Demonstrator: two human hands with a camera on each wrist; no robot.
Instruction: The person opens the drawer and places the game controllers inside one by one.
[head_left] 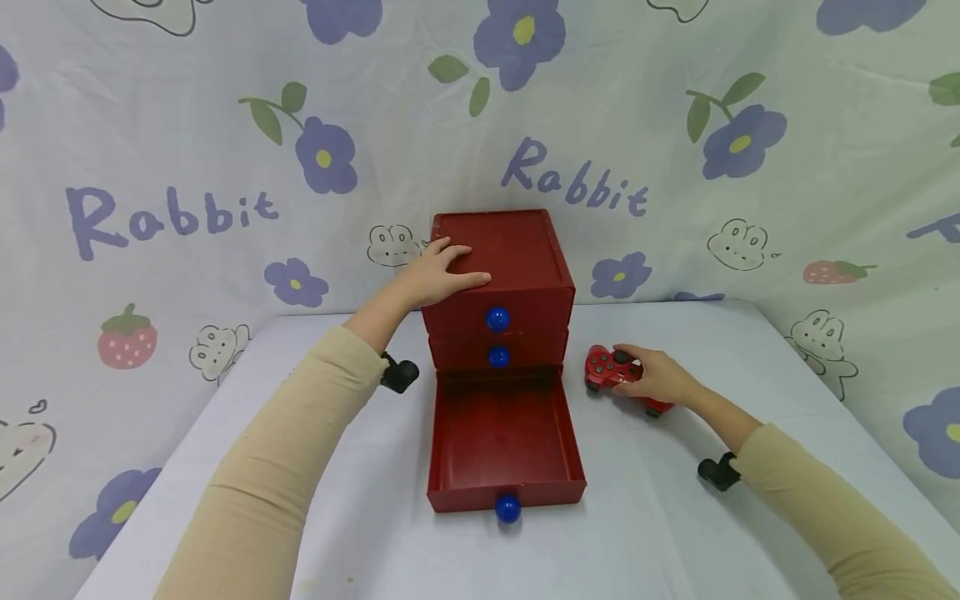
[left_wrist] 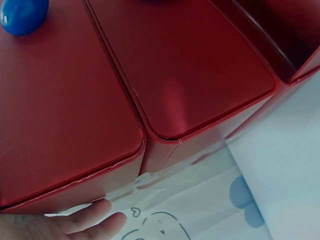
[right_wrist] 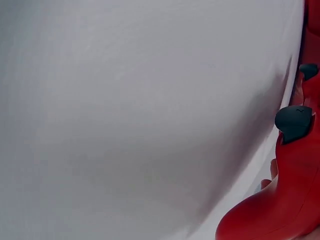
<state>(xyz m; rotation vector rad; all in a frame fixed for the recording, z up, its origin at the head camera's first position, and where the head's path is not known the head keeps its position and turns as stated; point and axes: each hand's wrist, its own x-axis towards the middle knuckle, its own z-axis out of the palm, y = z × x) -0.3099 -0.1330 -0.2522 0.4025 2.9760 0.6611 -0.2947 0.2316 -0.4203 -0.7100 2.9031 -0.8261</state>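
A red drawer cabinet (head_left: 517, 250) stands at the middle back of the table, with blue ball knobs on its fronts. Its bottom drawer (head_left: 468, 498) is pulled out and has nothing inside. My left hand (head_left: 433, 275) rests on the cabinet's top left edge, fingers spread; in the left wrist view, fingertips (left_wrist: 95, 220) show beside the cabinet's side. To the right of the cabinet, my right hand (head_left: 663, 377) grips a red game controller (head_left: 602, 365) from above. The right wrist view shows only part of the controller (right_wrist: 295, 185), and most of that hand is hidden.
A white cloth covers the table (head_left: 360, 517). Behind it hangs a patterned curtain (head_left: 420, 150) with flowers and rabbits. Black wrist camera mounts (head_left: 400, 375) sit at both sleeves. The open drawer juts toward the front, between the two arms.
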